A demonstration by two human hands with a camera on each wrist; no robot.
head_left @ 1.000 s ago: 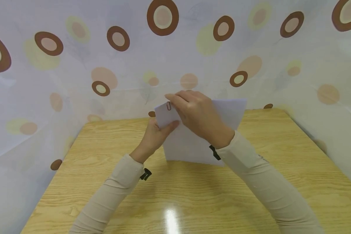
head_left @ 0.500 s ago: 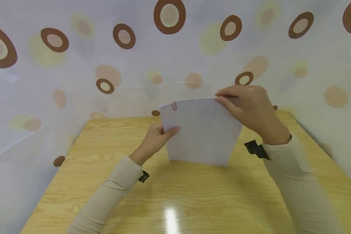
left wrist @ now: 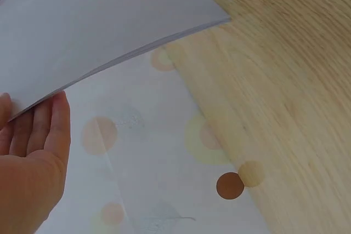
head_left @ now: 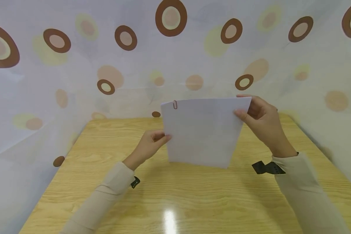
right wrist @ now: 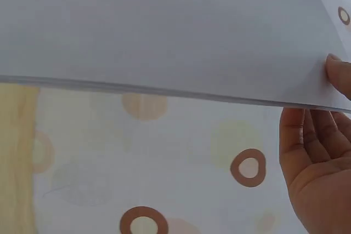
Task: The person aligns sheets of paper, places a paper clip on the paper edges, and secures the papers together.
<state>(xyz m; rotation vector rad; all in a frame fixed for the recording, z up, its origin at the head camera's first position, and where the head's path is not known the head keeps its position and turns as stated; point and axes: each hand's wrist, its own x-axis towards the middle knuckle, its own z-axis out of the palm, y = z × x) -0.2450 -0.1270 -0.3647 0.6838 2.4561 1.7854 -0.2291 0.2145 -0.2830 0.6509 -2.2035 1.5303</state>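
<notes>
A stack of white paper [head_left: 203, 130] stands upright above the table in the head view, its broad face toward me. Near its top left corner sits a red paper clip [head_left: 175, 104] over the upper edge. My left hand [head_left: 148, 145] pinches the left edge, thumb in front and fingers behind. At the upper right corner my right hand [head_left: 264, 125] grips the stack the same way. Both wrist views show the layered edge of the paper [left wrist: 137, 53], with the fingers under it and the thumb on its face.
The wooden table [head_left: 175, 195] spreads beneath the hands. Behind it and along both sides hangs a white sheet [head_left: 152, 65] printed with brown, yellow and peach ovals. Black straps [head_left: 267, 168] show at both sleeve cuffs.
My right hand has moved from beside the paper clip, along the top edge, to the upper right corner. My left hand has slid a little lower on the left edge.
</notes>
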